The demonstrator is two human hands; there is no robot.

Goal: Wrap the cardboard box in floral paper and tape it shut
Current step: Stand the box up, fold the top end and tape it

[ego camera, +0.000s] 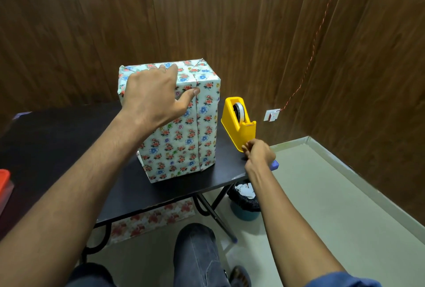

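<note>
Box, wrapped in floral paper, stood upright near the table's far right corner. Left hand lay spread over its top near edge, thumb pressed on the paper seam. Yellow tape dispenser sat just right of the box at the table's right edge. Right hand was at the dispenser's front end, fingers curled; what they pinched, couldn't tell.

- Wrapped box stands tall mid-table, blocking a straight left-to-right path.
- Yellow tape dispenser just beside the box, narrow gap between.
- Left half of the tabletop open.
- Right edge: open floor, bin below.
</note>
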